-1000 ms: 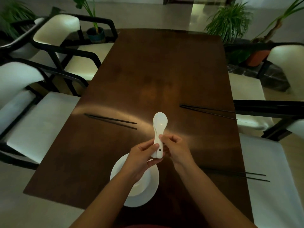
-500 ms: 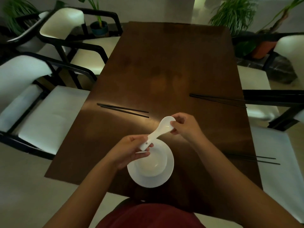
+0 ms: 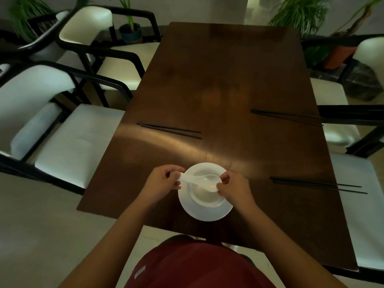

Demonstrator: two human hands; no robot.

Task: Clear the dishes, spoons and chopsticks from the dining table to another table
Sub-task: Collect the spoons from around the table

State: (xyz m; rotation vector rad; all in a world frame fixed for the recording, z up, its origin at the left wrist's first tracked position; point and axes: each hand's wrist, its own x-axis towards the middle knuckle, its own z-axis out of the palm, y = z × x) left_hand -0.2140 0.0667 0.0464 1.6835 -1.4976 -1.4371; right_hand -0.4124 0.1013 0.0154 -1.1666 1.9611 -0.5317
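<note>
A white spoon (image 3: 199, 180) lies level across the top of a white bowl (image 3: 207, 197) that sits on a white plate (image 3: 199, 213) near the front edge of the dark wooden dining table (image 3: 228, 80). My left hand (image 3: 164, 180) grips the spoon's handle. My right hand (image 3: 233, 189) pinches the spoon's scoop end over the bowl. Three pairs of black chopsticks lie on the table: one pair at the left (image 3: 169, 129), one at the far right (image 3: 286, 117), one at the near right (image 3: 318, 185).
White-cushioned chairs with black frames stand along the left (image 3: 68, 140) and right (image 3: 353, 183) sides of the table. Potted plants (image 3: 301, 13) stand beyond the far end. Pale floor lies at my left.
The spoon has come down from upright in front of me to lying flat across the bowl. Both hands lowered with it, and the view shifted back over the table's front edge.
</note>
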